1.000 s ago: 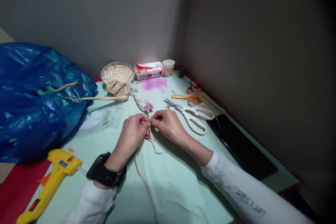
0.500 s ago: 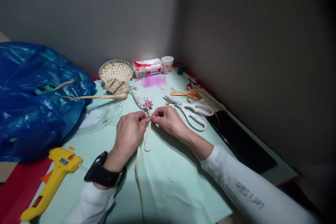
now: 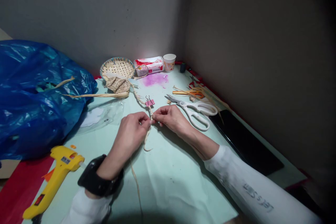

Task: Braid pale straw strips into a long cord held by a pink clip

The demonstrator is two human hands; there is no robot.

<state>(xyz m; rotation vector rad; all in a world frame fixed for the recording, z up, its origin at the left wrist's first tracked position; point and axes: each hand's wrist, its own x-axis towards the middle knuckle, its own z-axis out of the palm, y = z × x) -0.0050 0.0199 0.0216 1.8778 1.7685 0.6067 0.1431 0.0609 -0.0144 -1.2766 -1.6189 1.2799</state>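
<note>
A pale raffia braid (image 3: 138,96) runs from the woven piece (image 3: 118,85) at the back toward me, with a pink binder clip (image 3: 149,102) gripping it. Just below the clip, my left hand (image 3: 132,131) pinches the braid's strands between thumb and fingers. Opposite it, my right hand (image 3: 172,119) pinches the same spot from the right, fingertips almost meeting the left ones. One short loose strand (image 3: 146,143) hangs under the fingers, and a longer strand (image 3: 136,180) trails down toward the front edge. How the strands cross between the fingertips is hidden.
White-handled scissors (image 3: 195,112) lie right of my hands, near a black flat tablet-like object (image 3: 246,143) and orange scissors (image 3: 193,93). Left are a yellow glue gun (image 3: 52,180) and a blue plastic bag (image 3: 39,101). Behind stand a basket (image 3: 118,67), tissue pack (image 3: 149,65) and paper cup (image 3: 169,63).
The short loose strand has swung left, and the long strand has shifted left and lies partly behind my left wrist. Both hands stay pinched on the braid below the clip.
</note>
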